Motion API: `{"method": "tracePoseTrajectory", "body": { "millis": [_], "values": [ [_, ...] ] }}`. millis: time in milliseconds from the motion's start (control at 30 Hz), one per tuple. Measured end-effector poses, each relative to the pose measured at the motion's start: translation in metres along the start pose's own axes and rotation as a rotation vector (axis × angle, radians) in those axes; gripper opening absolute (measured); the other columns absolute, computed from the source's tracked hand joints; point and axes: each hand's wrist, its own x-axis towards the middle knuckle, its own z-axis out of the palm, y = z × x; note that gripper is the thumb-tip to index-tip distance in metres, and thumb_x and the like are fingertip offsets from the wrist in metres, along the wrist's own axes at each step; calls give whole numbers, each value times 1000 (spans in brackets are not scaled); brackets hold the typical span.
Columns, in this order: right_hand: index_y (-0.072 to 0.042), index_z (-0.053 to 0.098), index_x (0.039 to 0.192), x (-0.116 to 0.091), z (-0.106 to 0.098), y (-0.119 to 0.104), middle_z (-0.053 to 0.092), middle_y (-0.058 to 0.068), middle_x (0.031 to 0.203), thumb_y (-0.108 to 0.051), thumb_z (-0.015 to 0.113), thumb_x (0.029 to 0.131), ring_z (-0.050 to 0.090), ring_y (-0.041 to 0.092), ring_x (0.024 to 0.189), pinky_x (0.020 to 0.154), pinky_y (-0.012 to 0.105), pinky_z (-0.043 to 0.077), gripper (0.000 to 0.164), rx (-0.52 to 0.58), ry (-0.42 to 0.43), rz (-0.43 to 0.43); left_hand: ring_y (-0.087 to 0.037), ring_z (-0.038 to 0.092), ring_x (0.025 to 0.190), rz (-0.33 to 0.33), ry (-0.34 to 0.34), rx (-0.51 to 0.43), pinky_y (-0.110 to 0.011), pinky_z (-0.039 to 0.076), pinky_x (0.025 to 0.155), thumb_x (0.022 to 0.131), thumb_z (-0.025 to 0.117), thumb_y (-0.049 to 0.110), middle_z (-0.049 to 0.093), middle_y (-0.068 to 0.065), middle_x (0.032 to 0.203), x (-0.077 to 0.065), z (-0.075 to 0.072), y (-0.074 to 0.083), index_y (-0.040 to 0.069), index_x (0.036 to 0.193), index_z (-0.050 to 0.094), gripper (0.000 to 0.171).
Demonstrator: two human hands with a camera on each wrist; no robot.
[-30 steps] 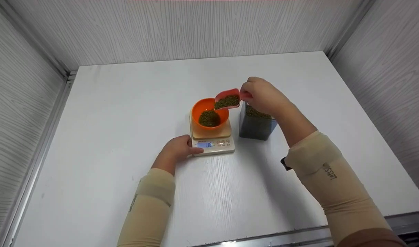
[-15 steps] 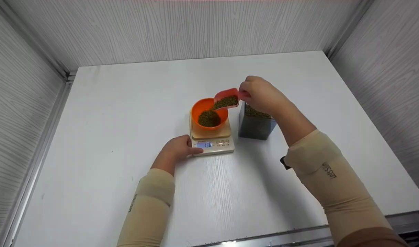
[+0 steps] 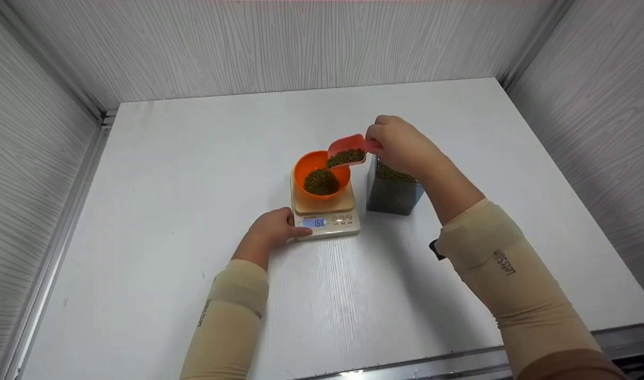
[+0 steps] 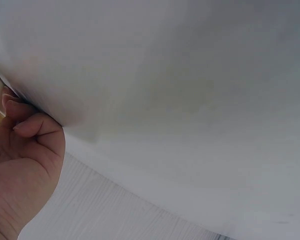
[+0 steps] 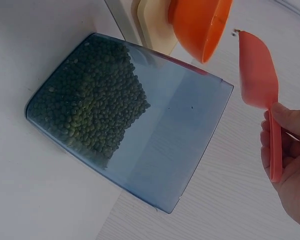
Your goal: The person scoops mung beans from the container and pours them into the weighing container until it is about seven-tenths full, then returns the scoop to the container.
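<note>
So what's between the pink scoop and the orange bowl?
A few mung beans, by the tip of the pink scoop, in the gap to the orange bowl. The right wrist view shows them.

Open bench (image 3: 142, 211) spreads across the head view's left. At centre, the scale (image 3: 330, 206) and bowl (image 3: 312, 161) obstruct, a narrow strip parting scale from container (image 3: 393, 198); the left grip (image 3: 273, 227) blocks the scale's left edge, the scoop (image 3: 346, 143) and right grip (image 3: 404, 145) the bowl's upper right.
</note>
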Motion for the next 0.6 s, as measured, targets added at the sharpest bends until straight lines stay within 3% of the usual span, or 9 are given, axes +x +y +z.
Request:
{"method": "tracePoseTrajectory", "body": {
  "millis": [333,600],
  "values": [
    [-2,63,97,0,-2,-2,53,11,89,-2,59,85,47,25,83,76,37,43,12,-4,7,-8,-20,47,79,3,7,4,-32,36,67,74,68,52,50,-3,79,1,1,0,13,88,50,45],
    [0,63,90,-2,-2,-1,53,13,84,2,58,83,47,27,79,74,37,42,9,-21,65,-65,-20,48,79,1,6,-1,-32,36,67,74,68,53,49,-3,78,1,1,-1,14,88,50,45]
  ]
}}
